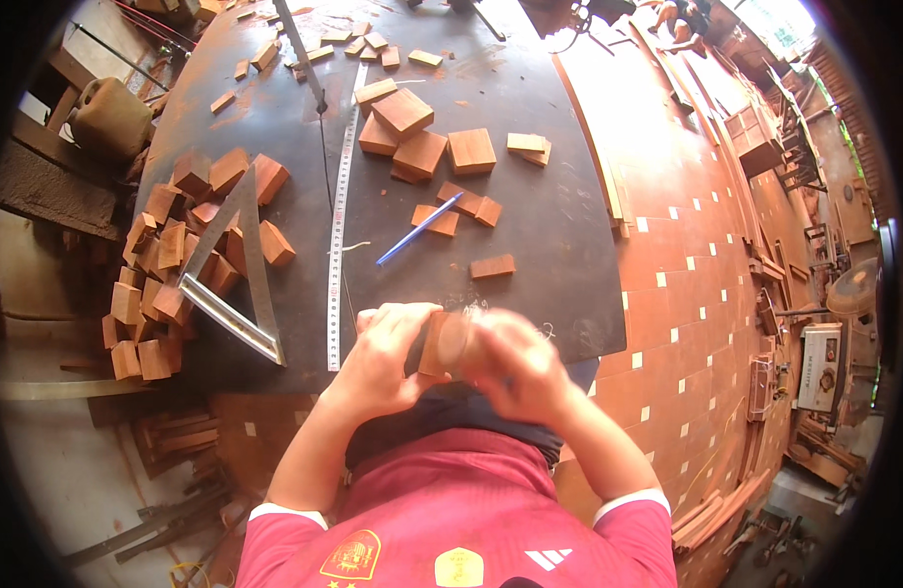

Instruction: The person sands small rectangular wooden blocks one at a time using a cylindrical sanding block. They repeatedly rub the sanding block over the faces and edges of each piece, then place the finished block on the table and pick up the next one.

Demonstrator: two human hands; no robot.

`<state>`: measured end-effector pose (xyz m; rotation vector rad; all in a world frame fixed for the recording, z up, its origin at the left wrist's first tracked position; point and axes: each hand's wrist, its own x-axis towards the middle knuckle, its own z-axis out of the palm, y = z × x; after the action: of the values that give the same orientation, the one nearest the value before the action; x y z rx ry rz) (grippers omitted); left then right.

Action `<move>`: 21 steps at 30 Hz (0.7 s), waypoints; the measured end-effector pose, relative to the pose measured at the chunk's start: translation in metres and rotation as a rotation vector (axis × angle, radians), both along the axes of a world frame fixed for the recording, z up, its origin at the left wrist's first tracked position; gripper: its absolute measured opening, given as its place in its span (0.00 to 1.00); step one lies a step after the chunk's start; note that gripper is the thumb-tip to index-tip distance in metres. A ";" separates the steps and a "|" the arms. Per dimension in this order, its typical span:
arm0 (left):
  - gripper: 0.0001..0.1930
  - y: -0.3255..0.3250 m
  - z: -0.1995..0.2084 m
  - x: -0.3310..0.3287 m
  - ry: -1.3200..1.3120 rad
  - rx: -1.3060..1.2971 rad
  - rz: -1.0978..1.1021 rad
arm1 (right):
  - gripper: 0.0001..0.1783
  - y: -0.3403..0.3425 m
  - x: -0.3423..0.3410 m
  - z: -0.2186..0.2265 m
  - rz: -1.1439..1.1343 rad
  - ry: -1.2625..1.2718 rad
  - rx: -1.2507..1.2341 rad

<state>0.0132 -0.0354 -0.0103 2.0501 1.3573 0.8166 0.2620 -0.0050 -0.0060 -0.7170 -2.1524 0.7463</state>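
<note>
At the near edge of the dark table (559, 245), my left hand (381, 355) grips a reddish-brown wooden block (434, 345) between thumb and fingers. Against the block's right side, my right hand (523, 365) is smeared by motion. A pale, rounded blur lies between its fingers and the block, and I cannot make out whether it holds anything. Just beyond my hands lies a small wooden block (493, 267). Farther off, a blue pen (418, 229) rests across small wooden pieces. To the left of my hands, a white measuring tape (340, 216) runs along the tabletop.
A metal set square (258, 265) leans over heaped wooden blocks (162, 250) on the left. Larger blocks (419, 152) stand at the table's middle, with offcuts (358, 44) toward its far end. A thin blade (309, 59) crosses above the table. Another person (682, 24) is at far right.
</note>
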 end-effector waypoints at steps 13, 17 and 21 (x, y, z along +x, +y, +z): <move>0.35 0.008 0.006 0.003 0.005 -0.007 0.003 | 0.39 0.013 -0.011 -0.009 -0.159 0.083 -0.063; 0.34 0.007 -0.002 0.001 0.042 0.010 -0.004 | 0.39 -0.021 -0.012 -0.008 0.035 0.139 -0.079; 0.39 0.010 -0.001 0.000 0.031 0.013 -0.024 | 0.39 -0.004 -0.010 -0.012 -0.005 0.118 -0.035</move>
<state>0.0130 -0.0249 -0.0113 2.0933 1.3446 0.7876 0.2517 -0.0095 -0.0180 -0.6795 -2.0352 0.8053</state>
